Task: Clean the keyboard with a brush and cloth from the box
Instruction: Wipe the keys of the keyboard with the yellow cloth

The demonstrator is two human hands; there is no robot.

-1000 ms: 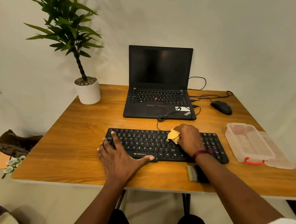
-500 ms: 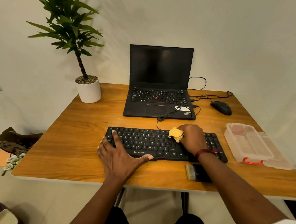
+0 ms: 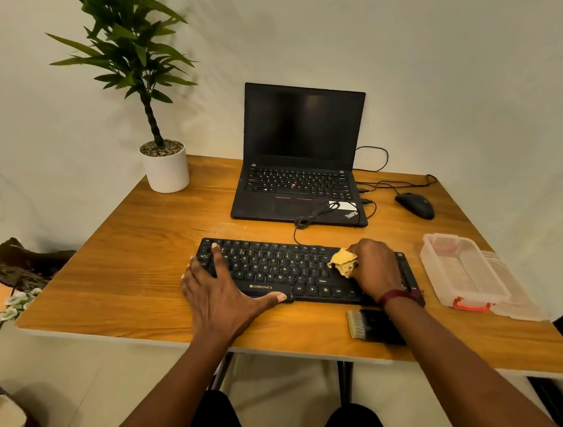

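A black keyboard (image 3: 278,268) lies across the middle of the wooden table (image 3: 137,268). My left hand (image 3: 220,297) rests flat on its left front corner, fingers spread and the thumb along the front edge. My right hand (image 3: 376,269) grips a crumpled yellow cloth (image 3: 342,262) and presses it on the right part of the keys. A black brush (image 3: 370,327) with pale bristles lies on the table in front of the keyboard, partly under my right forearm. The clear plastic box (image 3: 463,275) with a red clasp stands open to the right.
An open black laptop (image 3: 298,166) sits behind the keyboard, cables trailing to a black mouse (image 3: 415,205) at the back right. A potted plant (image 3: 164,164) stands at the back left corner. The box's clear lid (image 3: 513,287) lies beside the box.
My right hand has slid the cloth rightwards and towards the keyboard's back row. The left hand has stayed in place on the keyboard.
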